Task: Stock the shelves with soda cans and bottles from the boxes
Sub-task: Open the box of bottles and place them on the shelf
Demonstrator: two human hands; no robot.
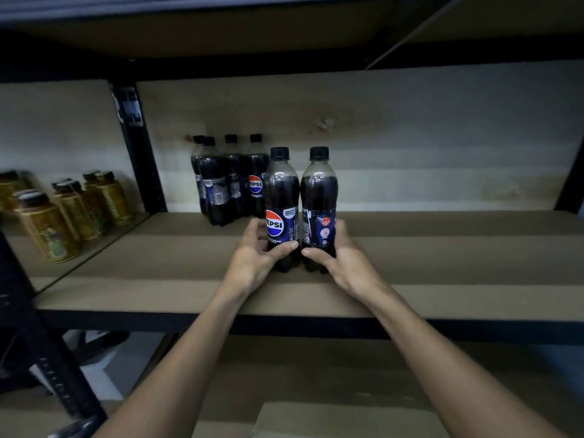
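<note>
Two dark Pepsi bottles with black caps stand upright side by side on the brown shelf board (pixel 442 254). My left hand (pixel 256 252) grips the left bottle (pixel 282 197) low on its body, thumb across the front. Wrapped around the base of the right bottle (pixel 319 200) is my right hand (pixel 343 257). Behind them, near the back wall, stands a group of several more Pepsi bottles (pixel 227 181), slightly to the left.
Several gold-coloured bottles (pixel 66 210) fill the neighbouring shelf bay on the left, beyond a black upright post (pixel 139 153). The shelf above hangs low overhead. A cardboard box flap (pixel 331 418) lies below, under the shelf's dark front edge (pixel 316 327).
</note>
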